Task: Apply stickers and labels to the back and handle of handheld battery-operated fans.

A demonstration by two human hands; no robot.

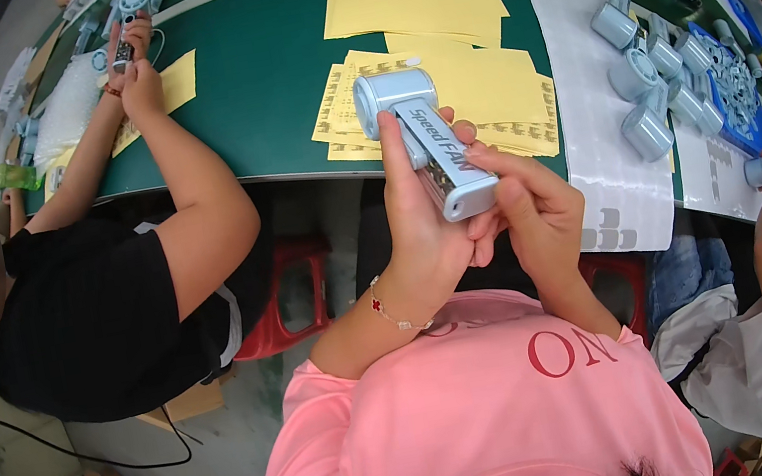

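A light-blue handheld fan (400,85) is up in front of my chest, its round head pointing away from me and its handle slanting back toward me. Dark lettering and a see-through part with inner pieces show along the handle. My left hand (429,240) cradles it from the left and below, thumb stretched along its side. From the right, my right hand (536,202) has its fingers bent against the handle's side and lower end. Beyond the fan lie yellow sticker sheets (501,82), some carrying grey printed labels.
Another stack of yellow sheets (412,1) lies farther back on the green table (255,88). At right, several light-blue fan bodies (648,133) rest on white sheeting beside a blue tray (755,137) of small parts. Co-workers sit on both sides; the left one holds a fan (132,2).
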